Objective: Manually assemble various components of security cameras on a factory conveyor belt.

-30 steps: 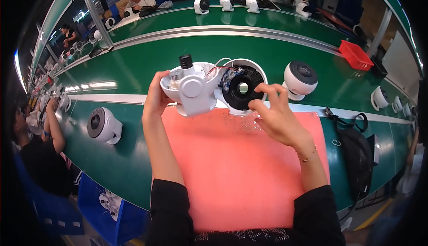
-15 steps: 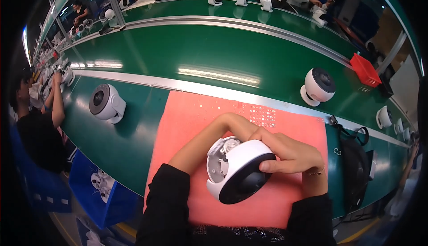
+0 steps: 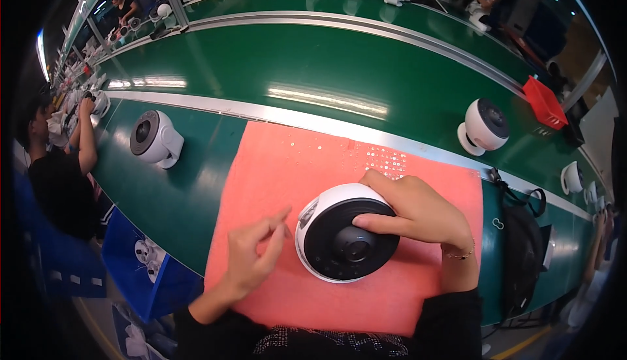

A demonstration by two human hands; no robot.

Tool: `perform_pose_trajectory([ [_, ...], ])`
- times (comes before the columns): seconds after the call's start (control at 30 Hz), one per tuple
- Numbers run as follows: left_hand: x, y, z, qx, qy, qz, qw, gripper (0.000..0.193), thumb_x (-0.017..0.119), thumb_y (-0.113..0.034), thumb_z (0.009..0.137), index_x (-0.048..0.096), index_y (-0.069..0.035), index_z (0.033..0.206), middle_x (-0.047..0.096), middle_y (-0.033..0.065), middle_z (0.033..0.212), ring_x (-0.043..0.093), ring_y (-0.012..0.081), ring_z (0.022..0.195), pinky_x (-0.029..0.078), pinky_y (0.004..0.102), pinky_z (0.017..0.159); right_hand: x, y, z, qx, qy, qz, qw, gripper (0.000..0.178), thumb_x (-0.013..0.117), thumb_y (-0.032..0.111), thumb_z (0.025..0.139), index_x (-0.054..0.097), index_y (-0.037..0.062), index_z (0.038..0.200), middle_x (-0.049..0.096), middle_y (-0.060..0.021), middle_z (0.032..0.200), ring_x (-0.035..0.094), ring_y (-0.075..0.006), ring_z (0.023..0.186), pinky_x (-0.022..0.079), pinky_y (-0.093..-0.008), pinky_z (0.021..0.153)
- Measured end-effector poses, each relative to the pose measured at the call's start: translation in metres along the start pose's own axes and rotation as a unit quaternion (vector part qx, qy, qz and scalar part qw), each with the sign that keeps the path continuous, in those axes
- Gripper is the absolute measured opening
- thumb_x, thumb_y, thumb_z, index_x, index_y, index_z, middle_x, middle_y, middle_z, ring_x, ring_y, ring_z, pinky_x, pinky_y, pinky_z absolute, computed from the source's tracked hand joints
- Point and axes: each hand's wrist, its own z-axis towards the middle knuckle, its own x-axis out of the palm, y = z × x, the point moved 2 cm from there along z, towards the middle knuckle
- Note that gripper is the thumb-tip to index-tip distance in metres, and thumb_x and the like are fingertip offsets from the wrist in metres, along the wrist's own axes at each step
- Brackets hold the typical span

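Observation:
A round white camera with a black front and a dark lens [image 3: 323,252] is tilted over the pink mat [image 3: 255,171]. My right hand [image 3: 418,213] grips it from the right, thumb on the black face and fingers over the white shell. Beside its left edge is my left hand [image 3: 251,255], apart from it. The left index finger and thumb stretch toward the camera with a small gap between them, and nothing shows there. Rows of small shiny parts, probably screws, [image 3: 385,161] lie at the mat's far side, with a few loose ones further left.
A similar camera [image 3: 155,139] stands left on the green bench, another [image 3: 484,128] on the belt at right. A black bag [image 3: 522,249] lies right of the mat. A blue bin [image 3: 144,275] with white parts sits lower left. Co-workers work at left and across the belt.
My left hand has come from behind the camera to its left side, off the shell. The camera has turned so its black face points more toward me and its open inside no longer shows.

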Motion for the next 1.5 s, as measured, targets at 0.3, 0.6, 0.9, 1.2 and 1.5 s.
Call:
perform_pose_trajectory([
  [0.3, 0.026, -0.027, -0.043, -0.004, -0.01, 0.035, 0.999, 0.031, 0.06, -0.011, 0.079, 0.061, 0.005, 0.106, 0.049, 0.0317, 0.124, 0.054, 0.0375, 0.111, 0.044, 0.0383, 0.09, -0.022, -0.011, -0.011, -0.05, 0.082, 0.184, 0.978, 0.033, 0.061, 0.032, 0.086, 0.051, 0.0035, 0.101, 0.061, -0.0097, 0.081, 0.06, -0.0169, 0.073, 0.044, -0.0277, 0.064],
  [0.6, 0.047, -0.014, -0.056, 0.07, 0.041, 0.082, 0.993, 0.046, 0.064, -0.02, 0.079, 0.058, 0.005, 0.118, 0.013, 0.0378, 0.144, 0.012, 0.0564, 0.133, 0.022, 0.0534, 0.106, -0.014, -0.001, -0.007, -0.018, 0.058, 0.222, 0.973, 0.038, 0.063, 0.032, 0.082, 0.05, -0.0001, 0.098, 0.058, -0.0067, 0.078, 0.055, -0.0144, 0.073, 0.04, -0.0259, 0.065],
  [0.9, 0.034, -0.035, -0.025, 0.01, 0.108, 0.148, 0.983, 0.061, 0.078, -0.033, 0.064, 0.061, -0.005, 0.115, 0.007, 0.0331, 0.147, 0.011, 0.0634, 0.128, 0.034, 0.0588, 0.097, -0.001, 0.016, -0.01, -0.061, 0.074, 0.131, 0.987, 0.038, 0.069, 0.034, 0.08, 0.053, 0.0031, 0.096, 0.061, -0.016, 0.073, 0.063, -0.0298, 0.066, 0.047, -0.0335, 0.059],
  [1.2, 0.011, -0.016, -0.022, 0.019, 0.036, -0.003, 0.999, 0.052, 0.076, -0.027, 0.069, 0.061, 0.004, 0.108, 0.055, 0.0298, 0.119, 0.056, 0.0368, 0.112, 0.044, 0.0387, 0.095, 0.009, 0.001, 0.002, 0.042, 0.012, 0.13, 0.991, 0.032, 0.071, 0.029, 0.076, 0.057, 0.0012, 0.086, 0.058, -0.0085, 0.067, 0.056, -0.014, 0.06, 0.041, -0.025, 0.055],
  [1.5, 0.011, -0.024, -0.004, 0.008, 0.031, 0.122, 0.992, 0.04, 0.08, -0.034, 0.067, 0.066, 0.0, 0.084, 0.066, 0.0093, 0.065, 0.066, 0.0216, 0.056, 0.053, 0.0314, 0.054, 0.012, 0.001, 0.005, 0.063, -0.041, 0.018, 0.997, 0.035, 0.066, 0.034, 0.08, 0.057, 0.0008, 0.071, 0.053, -0.0112, 0.055, 0.053, -0.0191, 0.051, 0.039, -0.0294, 0.052],
])
